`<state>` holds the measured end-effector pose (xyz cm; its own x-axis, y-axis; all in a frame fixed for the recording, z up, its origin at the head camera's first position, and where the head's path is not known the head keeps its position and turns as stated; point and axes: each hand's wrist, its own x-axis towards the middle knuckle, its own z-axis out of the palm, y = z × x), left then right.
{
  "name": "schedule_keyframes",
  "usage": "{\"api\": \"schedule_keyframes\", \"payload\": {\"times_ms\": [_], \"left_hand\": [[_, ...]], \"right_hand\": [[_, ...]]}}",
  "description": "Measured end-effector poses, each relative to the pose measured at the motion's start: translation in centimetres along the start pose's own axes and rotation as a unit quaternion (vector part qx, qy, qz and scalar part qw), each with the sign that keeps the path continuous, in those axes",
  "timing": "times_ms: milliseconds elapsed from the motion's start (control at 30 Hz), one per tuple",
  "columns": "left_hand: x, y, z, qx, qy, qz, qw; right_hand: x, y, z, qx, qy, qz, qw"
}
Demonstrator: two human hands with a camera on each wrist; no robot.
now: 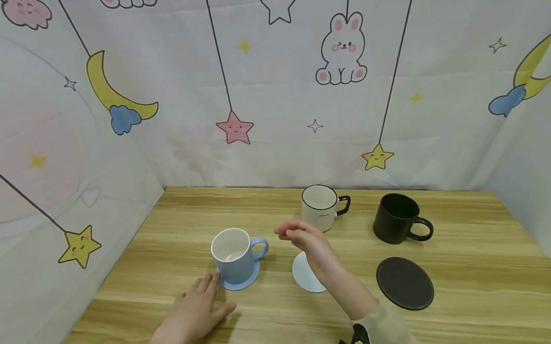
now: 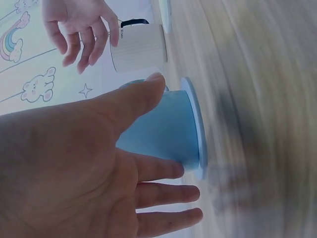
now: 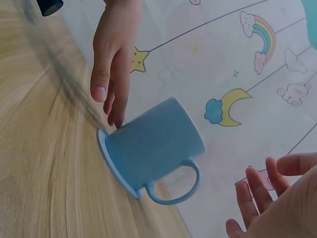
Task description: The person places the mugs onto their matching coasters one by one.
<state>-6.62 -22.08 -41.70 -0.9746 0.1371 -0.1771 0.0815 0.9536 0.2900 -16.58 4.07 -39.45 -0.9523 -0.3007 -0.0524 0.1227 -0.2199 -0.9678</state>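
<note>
A light blue mug (image 1: 235,262) stands upright on a round blue coaster (image 1: 244,284), its handle pointing right. Beside it on the left, my left hand (image 1: 189,311) has its fingers extended, the fingertips close to the mug's base and coaster rim; whether they touch I cannot tell. My right hand (image 1: 309,243) hovers above the table with relaxed fingers and nothing held, right of the blue mug and over a pale round coaster (image 1: 304,274) that it partly covers. Just behind that hand stands a white mug (image 1: 318,208) with a black rim and handle.
At the right, a black mug (image 1: 395,220) stands on the wooden table (image 1: 283,322), behind a round black coaster (image 1: 405,283). A white printed cloth (image 1: 280,88) walls in the back and sides. The right wrist carries a black strap (image 1: 354,342).
</note>
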Motion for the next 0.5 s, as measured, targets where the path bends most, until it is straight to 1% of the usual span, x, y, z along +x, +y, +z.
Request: {"api": "schedule_keyframes", "payload": {"times_ms": [133,333,500], "left_hand": [[-0.2,0.4,0.0,-0.009,-0.003,-0.004,0.9999],[-0.5,0.8,0.2,-0.019,-0.008,-0.002,0.9998],[-0.5,1.2,0.3,-0.019,-0.015,0.001,0.9997]], "right_hand": [[-0.4,-0.3,-0.3,0.008,0.005,0.003,1.000],[-0.9,-0.8,-1.0,0.022,0.000,0.006,1.000],[-1.2,-1.0,-1.5,0.017,0.009,0.008,1.000]]}}
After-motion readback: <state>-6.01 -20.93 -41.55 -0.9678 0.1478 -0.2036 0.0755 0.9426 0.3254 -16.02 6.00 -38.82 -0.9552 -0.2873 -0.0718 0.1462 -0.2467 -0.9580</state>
